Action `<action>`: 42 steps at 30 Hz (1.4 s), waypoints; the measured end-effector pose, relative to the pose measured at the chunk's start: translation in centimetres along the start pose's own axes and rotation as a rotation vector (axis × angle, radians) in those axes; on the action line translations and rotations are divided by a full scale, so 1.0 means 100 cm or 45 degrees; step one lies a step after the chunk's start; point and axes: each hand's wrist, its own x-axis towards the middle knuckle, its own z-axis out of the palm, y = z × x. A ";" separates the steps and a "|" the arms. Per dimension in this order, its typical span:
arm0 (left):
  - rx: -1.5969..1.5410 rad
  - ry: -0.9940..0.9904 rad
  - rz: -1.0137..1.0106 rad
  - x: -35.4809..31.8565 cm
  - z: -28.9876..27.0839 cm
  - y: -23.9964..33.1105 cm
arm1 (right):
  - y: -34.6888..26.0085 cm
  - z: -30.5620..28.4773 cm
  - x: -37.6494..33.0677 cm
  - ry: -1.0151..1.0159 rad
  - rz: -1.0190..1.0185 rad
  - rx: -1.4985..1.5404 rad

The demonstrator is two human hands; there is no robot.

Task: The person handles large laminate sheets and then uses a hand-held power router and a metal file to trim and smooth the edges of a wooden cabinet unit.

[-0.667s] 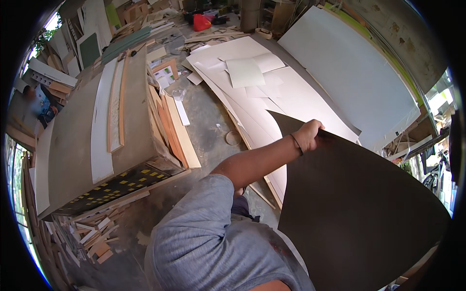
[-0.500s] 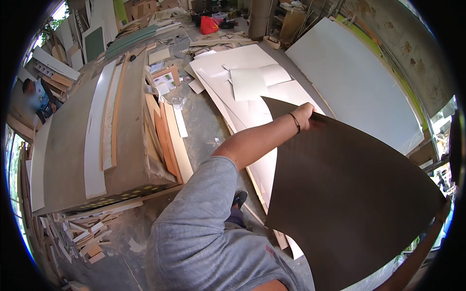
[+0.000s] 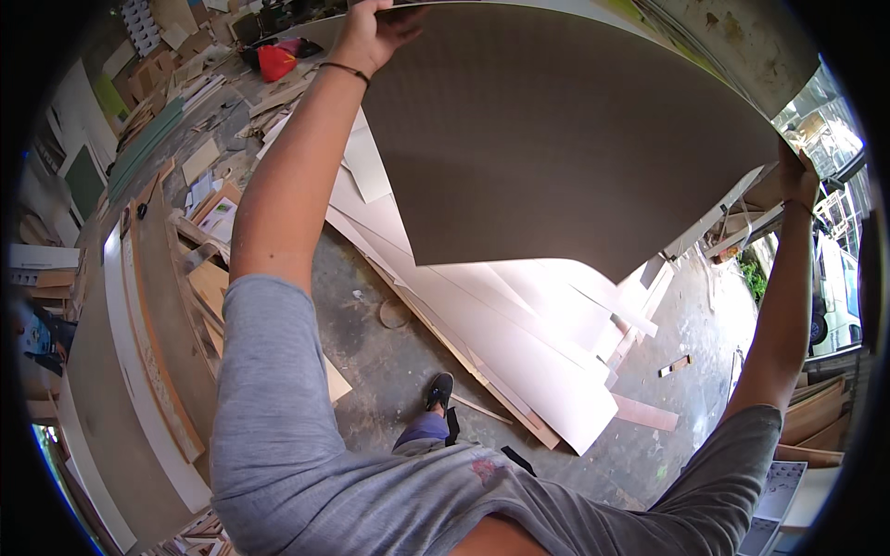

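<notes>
A large, thin, dark brown laminate sheet (image 3: 575, 139) is held up in front of me, bowed along its lower edge. At its upper left corner, my left hand (image 3: 375, 39) grips the edge, fingers underneath. My right hand (image 3: 799, 176) is at the right corner, closed on the edge and partly in shadow. Below the raised sheet lies a stack of white sheets (image 3: 501, 343) on the floor, with loose white pieces on top. Part of that stack is hidden behind the brown sheet.
On the left stands a long brown worktable (image 3: 102, 398) with a white strip (image 3: 148, 371) along it. Offcuts and a red bag (image 3: 276, 63) lie farther back. A person (image 3: 37, 334) is at the far left. A small wood piece (image 3: 675, 366) lies on the floor.
Both my arms have risen, lifting the brown sheet higher and farther forward. The view has turned to the right, and more of the white stack's near end shows.
</notes>
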 end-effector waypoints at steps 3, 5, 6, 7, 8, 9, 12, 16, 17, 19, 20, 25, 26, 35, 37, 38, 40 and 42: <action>-0.001 0.004 0.138 -0.030 0.008 -0.004 | 0.029 0.013 -0.037 0.076 0.044 0.122; -0.058 0.019 0.135 -0.068 0.008 -0.024 | 0.038 -0.026 -0.060 0.025 -0.042 0.084; -0.071 0.024 0.138 -0.091 0.012 -0.035 | 0.045 -0.047 -0.074 0.030 -0.072 0.074; -0.099 0.075 0.117 -0.120 -0.005 -0.041 | 0.066 -0.061 -0.093 0.022 -0.030 0.101; -0.083 0.145 0.082 -0.152 -0.013 -0.048 | 0.090 -0.075 -0.117 0.034 0.024 0.131; -0.101 0.178 0.061 -0.183 -0.019 -0.061 | 0.106 -0.096 -0.145 0.065 0.076 0.156; -0.288 0.338 -0.101 -0.268 -0.058 -0.126 | 0.149 -0.175 -0.240 0.183 0.229 0.216; -0.458 0.597 -0.325 -0.361 -0.096 -0.220 | 0.202 -0.290 -0.351 0.296 0.427 0.343; -0.507 0.619 -0.396 -0.382 -0.114 -0.246 | 0.216 -0.329 -0.373 0.267 0.512 0.431; -0.492 0.770 -0.466 -0.411 -0.128 -0.291 | 0.252 -0.368 -0.412 0.424 0.565 0.472; -0.489 0.862 -0.498 -0.424 -0.134 -0.313 | 0.266 -0.389 -0.430 0.489 0.582 0.478; -0.452 1.125 -0.656 -0.474 -0.153 -0.398 | 0.312 -0.463 -0.502 1.013 0.648 0.412; -0.437 1.176 -0.685 -0.485 -0.155 -0.408 | 0.315 -0.469 -0.511 1.129 0.691 0.384; -0.331 1.482 -0.843 -0.515 -0.125 -0.491 | 0.321 -0.522 -0.536 1.497 0.777 0.281; -0.352 1.508 -0.866 -0.518 -0.119 -0.506 | 0.319 -0.498 -0.522 1.420 0.804 0.194; -0.367 1.558 -0.869 -0.521 -0.115 -0.516 | 0.317 -0.493 -0.522 1.337 0.894 0.071; -0.368 1.701 -0.958 -0.528 -0.116 -0.545 | 0.309 -0.526 -0.548 1.203 1.080 0.050; -0.366 1.732 -1.073 -0.551 -0.119 -0.558 | 0.303 -0.532 -0.566 1.113 1.250 -0.076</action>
